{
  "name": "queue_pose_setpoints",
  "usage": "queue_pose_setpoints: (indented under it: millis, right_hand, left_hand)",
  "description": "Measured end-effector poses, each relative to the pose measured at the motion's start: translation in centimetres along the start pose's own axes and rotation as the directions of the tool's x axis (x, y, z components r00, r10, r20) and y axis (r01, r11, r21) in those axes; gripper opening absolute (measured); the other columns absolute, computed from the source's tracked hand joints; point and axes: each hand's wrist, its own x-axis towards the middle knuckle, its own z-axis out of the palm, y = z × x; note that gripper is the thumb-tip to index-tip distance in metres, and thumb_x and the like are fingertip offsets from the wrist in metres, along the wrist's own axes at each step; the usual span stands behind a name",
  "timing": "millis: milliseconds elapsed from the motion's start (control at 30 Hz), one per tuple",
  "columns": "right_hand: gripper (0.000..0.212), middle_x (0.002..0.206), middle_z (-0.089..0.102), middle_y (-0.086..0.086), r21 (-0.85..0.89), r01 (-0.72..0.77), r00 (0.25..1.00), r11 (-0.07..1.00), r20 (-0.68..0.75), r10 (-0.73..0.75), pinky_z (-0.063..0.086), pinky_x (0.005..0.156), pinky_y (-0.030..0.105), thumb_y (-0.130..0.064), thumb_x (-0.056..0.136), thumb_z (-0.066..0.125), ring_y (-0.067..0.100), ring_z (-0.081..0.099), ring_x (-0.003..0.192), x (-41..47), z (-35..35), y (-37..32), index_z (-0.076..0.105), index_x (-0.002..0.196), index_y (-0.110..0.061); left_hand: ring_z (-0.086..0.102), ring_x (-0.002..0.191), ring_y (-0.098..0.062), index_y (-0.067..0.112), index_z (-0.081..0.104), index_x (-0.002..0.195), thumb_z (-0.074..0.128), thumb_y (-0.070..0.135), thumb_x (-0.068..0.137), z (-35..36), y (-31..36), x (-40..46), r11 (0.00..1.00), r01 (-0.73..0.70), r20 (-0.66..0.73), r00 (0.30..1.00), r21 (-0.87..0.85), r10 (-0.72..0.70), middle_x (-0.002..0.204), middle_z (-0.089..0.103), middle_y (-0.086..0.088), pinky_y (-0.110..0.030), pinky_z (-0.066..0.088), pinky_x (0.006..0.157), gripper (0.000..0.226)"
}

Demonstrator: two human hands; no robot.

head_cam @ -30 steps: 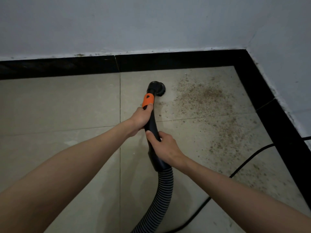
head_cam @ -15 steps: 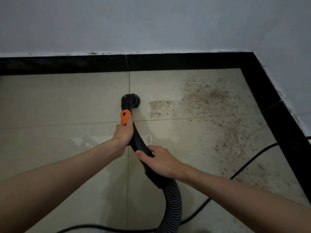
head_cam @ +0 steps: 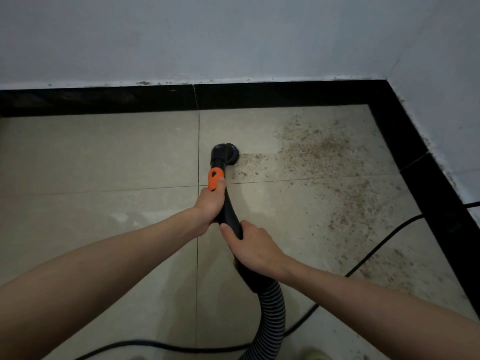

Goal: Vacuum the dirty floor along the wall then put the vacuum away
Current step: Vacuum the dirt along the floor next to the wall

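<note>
Wall (head_cam: 233, 35) fills the far side and turns down the right, edged by a black skirting (head_cam: 285, 93). Below lies the tiled floor (head_cam: 91, 157), with brown dirt (head_cam: 319, 149) scattered over its far right part, toward the corner. A ribbed hose (head_cam: 270, 315) curves in from the near edge to the black vacuum handle (head_cam: 230, 211), and a thin cable (head_cam: 374, 252) runs off to the right. The left hand (head_cam: 210, 203) has its grip curled round the handle just below the orange collar (head_cam: 215, 178); the right hand (head_cam: 253, 248) has its grip wrapped round the handle nearer. The round nozzle (head_cam: 224, 153) sits on the floor, touching the dirt's left edge.
</note>
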Motion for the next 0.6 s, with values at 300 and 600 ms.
queue_pose_setpoints:
  millis: [300, 600]
  right_hand:
    - [0.042, 0.078, 0.059, -0.002, 0.073, -0.073, 0.988, 0.995, -0.129, 0.083, 0.045, 0.063, 0.031, -0.059, 0.097, 0.036, 0.017, 0.060, 0.071, -0.4, -0.9, 1.9, 0.051, 0.090, -0.020]
    - [0.038, 0.078, 0.058, -0.001, 0.153, -0.095, 0.970, 0.984, -0.209, 0.126, 0.045, 0.062, 0.031, -0.056, 0.098, 0.036, 0.014, 0.058, 0.068, -0.7, -1.4, 3.3, 0.048, 0.094, -0.020]
  left_hand:
    - [0.058, 0.089, -0.026, 0.000, 0.047, 0.124, 0.035, 0.054, 0.097, 3.5, 1.3, 0.3, 0.992, -0.049, 0.125, 0.992, 0.115, 0.035, 0.100, 0.056, -0.013, -0.036, 0.051, 0.080, 0.061]
    - [0.057, 0.092, -0.025, 0.001, 0.043, 0.127, 0.034, 0.057, 0.095, 6.5, 1.8, 0.7, 0.960, -0.115, 0.198, 0.978, 0.253, 0.065, 0.104, 0.055, -0.011, -0.034, 0.048, 0.079, 0.065]
